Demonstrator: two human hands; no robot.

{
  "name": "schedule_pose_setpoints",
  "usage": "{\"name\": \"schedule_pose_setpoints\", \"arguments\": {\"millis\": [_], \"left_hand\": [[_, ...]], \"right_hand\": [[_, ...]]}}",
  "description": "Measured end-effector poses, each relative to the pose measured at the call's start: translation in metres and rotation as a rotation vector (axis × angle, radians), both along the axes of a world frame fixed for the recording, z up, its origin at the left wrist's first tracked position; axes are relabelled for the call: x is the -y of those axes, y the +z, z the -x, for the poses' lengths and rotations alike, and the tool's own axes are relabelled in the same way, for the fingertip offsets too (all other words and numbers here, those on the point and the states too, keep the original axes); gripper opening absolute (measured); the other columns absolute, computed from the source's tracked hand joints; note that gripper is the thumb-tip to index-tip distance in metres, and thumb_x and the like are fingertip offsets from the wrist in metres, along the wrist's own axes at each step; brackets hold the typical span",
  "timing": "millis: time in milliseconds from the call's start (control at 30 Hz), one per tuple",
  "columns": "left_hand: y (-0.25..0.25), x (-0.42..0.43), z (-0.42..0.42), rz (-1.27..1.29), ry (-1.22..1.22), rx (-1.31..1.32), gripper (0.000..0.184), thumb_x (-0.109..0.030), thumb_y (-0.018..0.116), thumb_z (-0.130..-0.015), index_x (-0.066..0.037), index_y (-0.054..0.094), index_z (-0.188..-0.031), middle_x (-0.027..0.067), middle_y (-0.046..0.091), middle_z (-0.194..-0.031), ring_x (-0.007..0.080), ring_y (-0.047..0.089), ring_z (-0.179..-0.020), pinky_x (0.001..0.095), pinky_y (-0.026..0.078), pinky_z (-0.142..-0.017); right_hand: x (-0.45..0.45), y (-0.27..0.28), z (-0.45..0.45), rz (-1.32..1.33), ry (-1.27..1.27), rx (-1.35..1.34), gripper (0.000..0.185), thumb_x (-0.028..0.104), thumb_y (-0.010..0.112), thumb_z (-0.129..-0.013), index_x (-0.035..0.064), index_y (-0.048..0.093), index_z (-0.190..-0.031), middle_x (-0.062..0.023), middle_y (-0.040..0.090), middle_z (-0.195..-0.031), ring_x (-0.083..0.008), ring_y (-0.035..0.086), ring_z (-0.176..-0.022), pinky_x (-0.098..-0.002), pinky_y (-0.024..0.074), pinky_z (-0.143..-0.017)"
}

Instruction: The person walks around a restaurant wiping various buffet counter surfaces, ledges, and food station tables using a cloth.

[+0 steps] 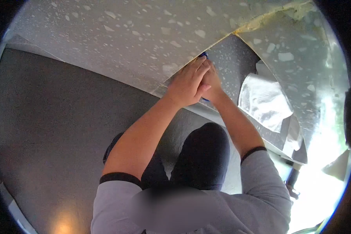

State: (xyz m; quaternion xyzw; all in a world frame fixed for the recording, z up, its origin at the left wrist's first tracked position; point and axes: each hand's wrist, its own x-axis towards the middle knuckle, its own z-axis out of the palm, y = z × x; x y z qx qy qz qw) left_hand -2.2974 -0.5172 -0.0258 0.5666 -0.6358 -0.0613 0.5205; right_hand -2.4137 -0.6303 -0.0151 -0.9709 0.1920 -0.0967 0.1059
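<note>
The head camera view looks down on the person's two forearms, which reach from the short grey sleeves [117, 202] toward a speckled slab [229, 56] set between two other speckled surfaces. The left hand [186, 86] lies across the right hand [213, 84], with its fingers stretched out and close together and its thumb slightly apart, resting on the right hand; it looks fairly flat. The right hand sits beneath it, on the blue object [204, 54]. Its fingers are mostly covered, so I cannot tell how wide they are or whether they close around anything.

The blue object is under the hands, beside the edge of the large speckled panel [117, 43]. Only small parts of it show, one past the fingertips and one near the thumb and the base of the right hand; its full shape is hidden.

A line of yellowish residue [261, 21] runs along the seam between the large panel and the curved speckled panel [290, 58] on the right of the view. A shiny, wrinkled silvery sheet [263, 99] lies on the slab, apart from the hands. Below are the dark-trousered knee [204, 152] and the dark grey floor [58, 117].
</note>
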Motion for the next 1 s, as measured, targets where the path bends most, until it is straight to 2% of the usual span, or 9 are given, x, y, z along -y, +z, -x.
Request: {"name": "schedule_pose_setpoints", "arguments": {"millis": [167,267,467,567,667,767,867,900,1000], "left_hand": [[-0.004,0.003,-0.004,0.047,0.031,0.096,0.053,-0.033,0.067,-0.090,-0.004,0.056,-0.133,0.0186,0.048,-0.148,0.0430,0.042,-0.139,0.0528,0.036,-0.114],[0.017,-0.012,-0.006,-0.096,-0.092,0.205,0.046,-0.032,0.063,-0.093,-0.004,0.059,-0.130,0.0157,0.053,-0.145,0.0409,0.044,-0.139,0.0565,0.033,-0.115],[-0.013,0.012,0.009,-0.126,-0.074,0.393,0.052,-0.036,0.059,-0.097,-0.002,0.054,-0.137,0.0192,0.052,-0.145,0.0374,0.046,-0.139,0.0522,0.037,-0.115],[-0.007,0.010,0.009,-0.097,-0.058,0.249,0.052,-0.034,0.060,-0.098,-0.001,0.052,-0.138,0.0224,0.050,-0.146,0.0412,0.047,-0.137,0.0528,0.038,-0.114],[-0.005,0.014,0.005,0.083,0.075,0.106,0.052,-0.032,0.061,-0.097,0.000,0.051,-0.137,0.0241,0.053,-0.141,0.0443,0.050,-0.132,0.0521,0.042,-0.111],[-0.001,0.010,0.003,-0.042,-0.005,0.017,0.051,-0.032,0.064,-0.096,0.000,0.053,-0.134,0.0241,0.055,-0.135,0.0455,0.054,-0.125,0.0527,0.043,-0.108],[-0.003,0.011,0.007,-0.108,0.031,0.040,0.054,-0.038,0.068,-0.093,-0.001,0.056,-0.131,0.0218,0.058,-0.130,0.0434,0.057,-0.120,0.0551,0.041,-0.108],[0.001,0.011,0.006,-0.111,0.019,0.104,0.056,-0.040,0.069,-0.092,-0.001,0.057,-0.129,0.0213,0.059,-0.128,0.0425,0.057,-0.119,0.0559,0.040,-0.109],[0.008,0.010,0.006,-0.131,0.023,0.223,0.060,-0.046,0.073,-0.087,-0.002,0.059,-0.126,0.0197,0.061,-0.122,0.0401,0.058,-0.117,0.0578,0.037,-0.111]], "right_hand": [[-0.017,-0.016,-0.010,0.080,-0.063,-0.036,0.055,0.031,0.065,-0.085,0.0077,0.056,-0.134,-0.0191,0.057,-0.135,-0.0421,0.051,-0.125,-0.0518,0.0405,-0.107],[-0.032,-0.016,0.004,0.091,0.032,0.057,0.055,0.030,0.068,-0.083,0.0071,0.057,-0.133,-0.0187,0.059,-0.133,-0.0423,0.053,-0.123,-0.0510,0.0418,-0.106],[0.015,0.007,0.075,-0.003,-0.131,0.152,0.057,0.021,0.066,-0.086,0.0039,0.051,-0.138,-0.0213,0.055,-0.138,-0.0436,0.049,-0.127,-0.0531,0.0368,-0.110],[0.021,-0.003,0.063,0.122,-0.356,0.204,0.059,0.020,0.065,-0.088,0.0024,0.049,-0.141,-0.0219,0.054,-0.139,-0.0434,0.047,-0.131,-0.0526,0.0356,-0.112],[-0.006,-0.013,0.029,0.211,-0.242,0.317,0.062,0.022,0.066,-0.088,0.0016,0.047,-0.143,-0.0223,0.054,-0.139,-0.0433,0.047,-0.131,-0.0515,0.0368,-0.111],[-0.024,-0.006,0.022,0.148,-0.116,0.302,0.064,0.026,0.069,-0.086,0.0020,0.050,-0.141,-0.0229,0.056,-0.136,-0.0432,0.050,-0.128,-0.0504,0.0402,-0.108],[-0.016,0.017,0.050,-0.037,-0.270,0.237,0.064,0.030,0.073,-0.082,0.0030,0.054,-0.137,-0.0222,0.059,-0.134,-0.0430,0.053,-0.127,-0.0510,0.0424,-0.105],[-0.014,0.025,0.059,0.089,-0.281,0.198,0.061,0.030,0.077,-0.079,0.0040,0.058,-0.131,-0.0218,0.066,-0.122,-0.0424,0.061,-0.117,-0.0484,0.0491,-0.098],[-0.004,0.027,0.079,-0.300,-0.373,0.115,0.059,0.027,0.081,-0.077,0.0040,0.060,-0.127,-0.0215,0.069,-0.111,-0.0416,0.067,-0.102,-0.0453,0.0536,-0.090]]}}
